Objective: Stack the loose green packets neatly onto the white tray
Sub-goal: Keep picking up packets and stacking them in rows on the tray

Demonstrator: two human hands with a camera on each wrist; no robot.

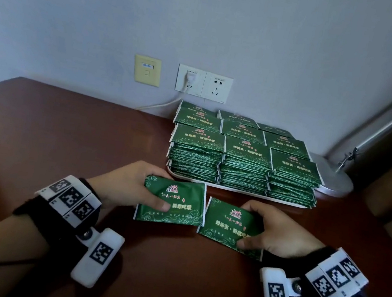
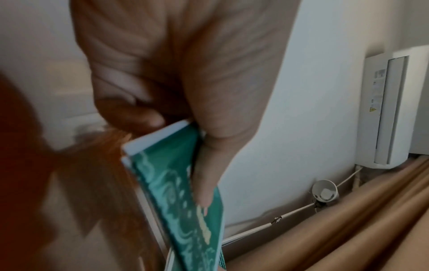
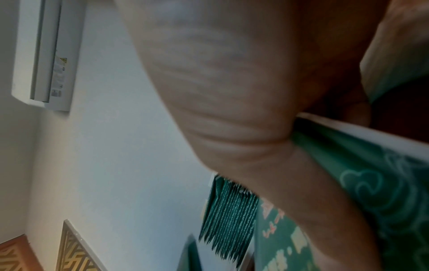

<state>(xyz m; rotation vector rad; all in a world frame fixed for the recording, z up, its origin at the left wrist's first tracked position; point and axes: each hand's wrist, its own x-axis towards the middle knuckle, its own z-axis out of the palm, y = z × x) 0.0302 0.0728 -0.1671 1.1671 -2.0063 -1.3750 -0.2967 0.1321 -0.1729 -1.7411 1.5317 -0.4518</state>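
Note:
My left hand (image 1: 133,187) pinches a green packet (image 1: 176,202) by its left edge, thumb on top, just above the brown table. The left wrist view shows the same packet (image 2: 176,192) under my thumb (image 2: 209,165), edge-on. My right hand (image 1: 271,232) grips a second green packet (image 1: 226,225) from its right side, thumb on its face; in the right wrist view that packet (image 3: 376,183) fills the lower right. Both packets sit side by side in front of the white tray (image 1: 210,183), which holds tall stacks of green packets (image 1: 244,155) in rows.
A grey lamp base (image 1: 335,179) stands right of the tray, its arm rising up the wall. Wall sockets (image 1: 203,83) with a plugged white cable sit behind the tray. Brown table surface (image 1: 65,134) stretches to the left.

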